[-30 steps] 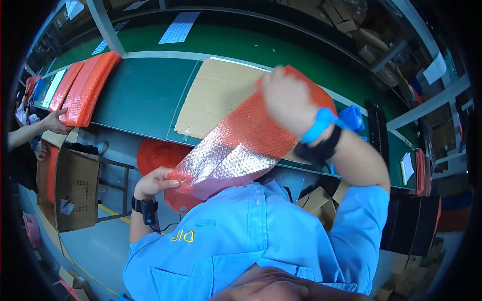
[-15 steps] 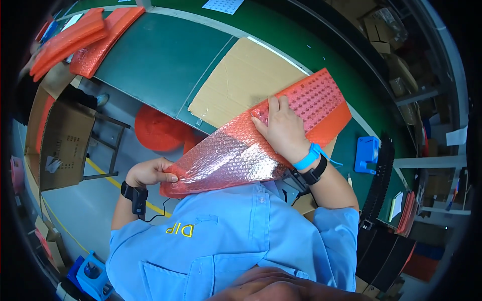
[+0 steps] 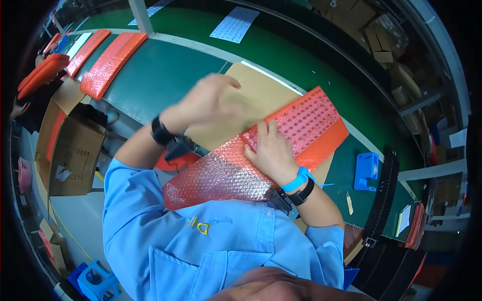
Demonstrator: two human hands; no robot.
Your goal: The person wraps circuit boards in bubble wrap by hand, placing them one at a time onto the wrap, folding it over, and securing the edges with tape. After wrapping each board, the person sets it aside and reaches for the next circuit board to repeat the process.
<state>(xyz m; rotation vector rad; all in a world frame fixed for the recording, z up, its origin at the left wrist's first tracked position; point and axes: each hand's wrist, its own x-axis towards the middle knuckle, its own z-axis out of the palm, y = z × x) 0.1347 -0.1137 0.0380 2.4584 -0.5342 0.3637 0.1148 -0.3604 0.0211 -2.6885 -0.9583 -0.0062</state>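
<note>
A red bubble-wrap bag [image 3: 216, 173] lies slantwise from my chest onto the bench. Through its far right part shows a panel [image 3: 314, 118] with rows of small dark marks. My right hand [image 3: 273, 153] lies on top of the bag, fingers stretched out and thumb apart, pressing near the panel's left edge. Above the brown cardboard sheet [image 3: 246, 85], my left hand [image 3: 206, 103] is raised off the bag. Motion smears its fingers, and I see nothing in them. Part of the cardboard is under the bag.
Red bubble-wrap packs [image 3: 113, 65] lie at the bench's far left, where another person holds a red stack [image 3: 42, 75]. An open carton [image 3: 73, 150] stands below. A blue holder [image 3: 366, 170] and a black strip [image 3: 381, 190] are on the right. A white dotted sheet [image 3: 235, 24] lies beyond.
My left hand has let go of the bag's lower left corner and moved up over the cardboard. My right hand stays on the bag. At far left, the other person's red stack has moved left.
</note>
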